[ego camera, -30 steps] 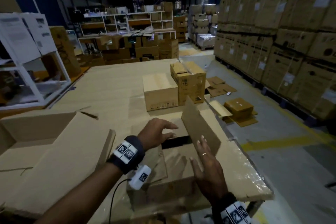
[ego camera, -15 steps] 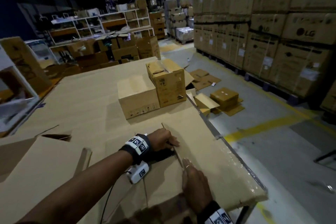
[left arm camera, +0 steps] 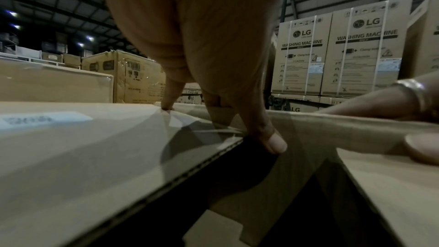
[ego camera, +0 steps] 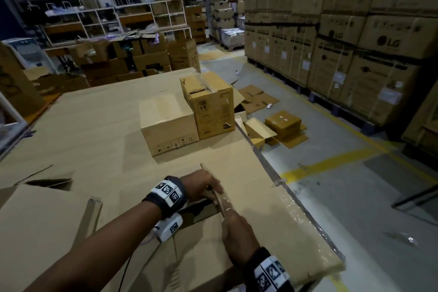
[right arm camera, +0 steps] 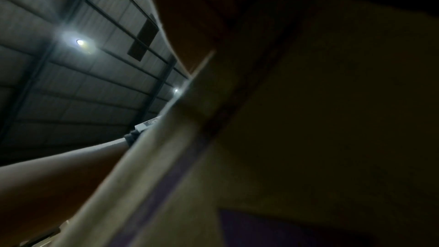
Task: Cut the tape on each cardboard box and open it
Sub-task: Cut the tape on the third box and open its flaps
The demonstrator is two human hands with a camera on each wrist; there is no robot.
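Bare forearms, black wristbands (ego camera: 166,197) w/ b&w marker tags, white cam unit (ego camera: 168,227), ring (ego camera: 228,209).

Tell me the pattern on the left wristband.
The left wristband is dark with white panels carrying black-and-white square marker codes; it shows best in the head view.

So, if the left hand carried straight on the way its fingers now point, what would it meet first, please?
The left hand points rightward, fingers over the raised flap of the near box, so it would likely push into that flap first, with the right hand just beyond. Depth is unclear.
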